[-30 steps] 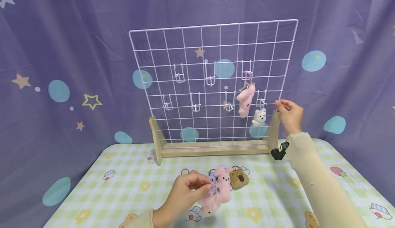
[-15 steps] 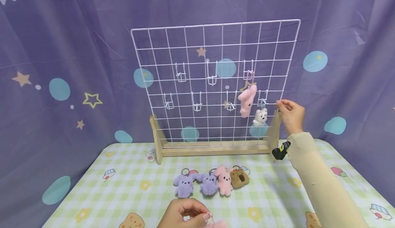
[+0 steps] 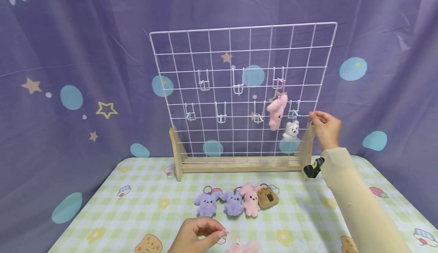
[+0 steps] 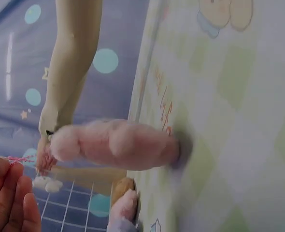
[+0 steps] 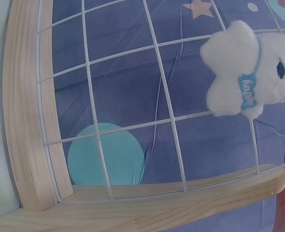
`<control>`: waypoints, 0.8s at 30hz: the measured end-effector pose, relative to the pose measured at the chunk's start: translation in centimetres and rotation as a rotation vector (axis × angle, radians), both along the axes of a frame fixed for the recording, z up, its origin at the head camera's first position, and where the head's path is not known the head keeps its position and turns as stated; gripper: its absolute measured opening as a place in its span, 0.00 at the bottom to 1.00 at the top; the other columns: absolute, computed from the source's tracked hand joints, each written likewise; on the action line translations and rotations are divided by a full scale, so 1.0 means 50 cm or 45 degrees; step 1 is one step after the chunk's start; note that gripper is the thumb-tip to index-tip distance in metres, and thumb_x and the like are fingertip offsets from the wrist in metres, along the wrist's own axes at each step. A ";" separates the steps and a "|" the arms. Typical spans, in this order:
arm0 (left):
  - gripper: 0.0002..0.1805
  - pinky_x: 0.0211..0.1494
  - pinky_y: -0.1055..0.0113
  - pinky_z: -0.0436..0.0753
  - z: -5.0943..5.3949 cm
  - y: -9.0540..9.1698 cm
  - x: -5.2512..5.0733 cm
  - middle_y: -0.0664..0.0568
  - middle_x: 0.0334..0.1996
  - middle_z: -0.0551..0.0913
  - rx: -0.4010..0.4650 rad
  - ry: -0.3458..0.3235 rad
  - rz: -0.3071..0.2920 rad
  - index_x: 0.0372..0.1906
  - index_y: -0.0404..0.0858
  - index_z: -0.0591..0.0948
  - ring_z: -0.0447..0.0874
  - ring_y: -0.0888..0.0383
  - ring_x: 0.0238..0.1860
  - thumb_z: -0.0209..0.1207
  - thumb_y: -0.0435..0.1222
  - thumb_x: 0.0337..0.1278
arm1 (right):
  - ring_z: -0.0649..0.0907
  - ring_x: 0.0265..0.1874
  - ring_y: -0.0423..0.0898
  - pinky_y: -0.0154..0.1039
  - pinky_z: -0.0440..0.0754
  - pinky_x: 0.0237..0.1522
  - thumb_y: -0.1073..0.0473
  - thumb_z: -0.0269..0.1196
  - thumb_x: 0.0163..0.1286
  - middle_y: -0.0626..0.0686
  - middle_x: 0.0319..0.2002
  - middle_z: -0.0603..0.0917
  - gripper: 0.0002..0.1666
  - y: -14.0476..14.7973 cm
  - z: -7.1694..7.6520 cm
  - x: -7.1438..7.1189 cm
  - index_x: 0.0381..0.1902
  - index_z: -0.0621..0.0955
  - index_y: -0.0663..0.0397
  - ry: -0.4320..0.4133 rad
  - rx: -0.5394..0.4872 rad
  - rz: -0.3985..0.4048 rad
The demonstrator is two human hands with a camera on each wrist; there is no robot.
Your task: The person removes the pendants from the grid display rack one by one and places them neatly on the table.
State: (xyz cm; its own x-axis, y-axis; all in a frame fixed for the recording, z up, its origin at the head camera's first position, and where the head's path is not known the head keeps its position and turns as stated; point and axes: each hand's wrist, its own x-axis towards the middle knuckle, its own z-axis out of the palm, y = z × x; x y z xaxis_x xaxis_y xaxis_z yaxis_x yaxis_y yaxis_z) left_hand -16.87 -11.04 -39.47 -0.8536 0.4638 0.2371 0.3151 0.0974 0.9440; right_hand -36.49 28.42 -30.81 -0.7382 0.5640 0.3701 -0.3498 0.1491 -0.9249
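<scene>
My left hand (image 3: 198, 234) pinches a thin pink cord (image 4: 21, 159) between thumb and finger, low over the front of the table. Beside it is a pink plush toy (image 4: 116, 145), cut off by the bottom edge in the head view. A gap shows between cord and toy in the left wrist view; whether they are joined I cannot tell. My right hand (image 3: 327, 128) grips the right edge of the white wire grid (image 3: 250, 27). Close to that hand, a white bear charm (image 5: 249, 70) hangs from a hook, below and right of a hanging pink plush (image 3: 277, 112).
Two lilac plush charms (image 3: 207, 204), a pink bunny charm (image 3: 251, 201) and a brown charm (image 3: 268, 198) lie on the checked tablecloth (image 3: 137, 211). Several bare wire hooks (image 3: 238, 89) hang on the grid. A wooden stand (image 3: 239, 167) holds it up.
My left hand has drawn back from the row of charms toward the table's front, the pink plush moving with it and baring the lilac charms. The right hand stays on the grid.
</scene>
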 end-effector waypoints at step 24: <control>0.10 0.40 0.71 0.81 -0.013 -0.011 -0.080 0.36 0.33 0.84 0.070 0.064 0.033 0.37 0.27 0.81 0.83 0.63 0.34 0.60 0.32 0.59 | 0.81 0.24 0.29 0.20 0.76 0.30 0.61 0.65 0.62 0.30 0.18 0.81 0.06 0.000 -0.002 -0.001 0.35 0.82 0.59 0.000 0.011 -0.009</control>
State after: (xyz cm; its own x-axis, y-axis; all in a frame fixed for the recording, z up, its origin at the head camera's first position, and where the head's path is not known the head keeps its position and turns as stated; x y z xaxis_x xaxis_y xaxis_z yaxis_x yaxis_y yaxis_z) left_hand -20.89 -11.58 -40.11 -0.8516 0.4264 0.3048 0.3605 0.0544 0.9312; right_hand -36.53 28.42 -30.91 -0.7344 0.5658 0.3748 -0.3485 0.1594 -0.9236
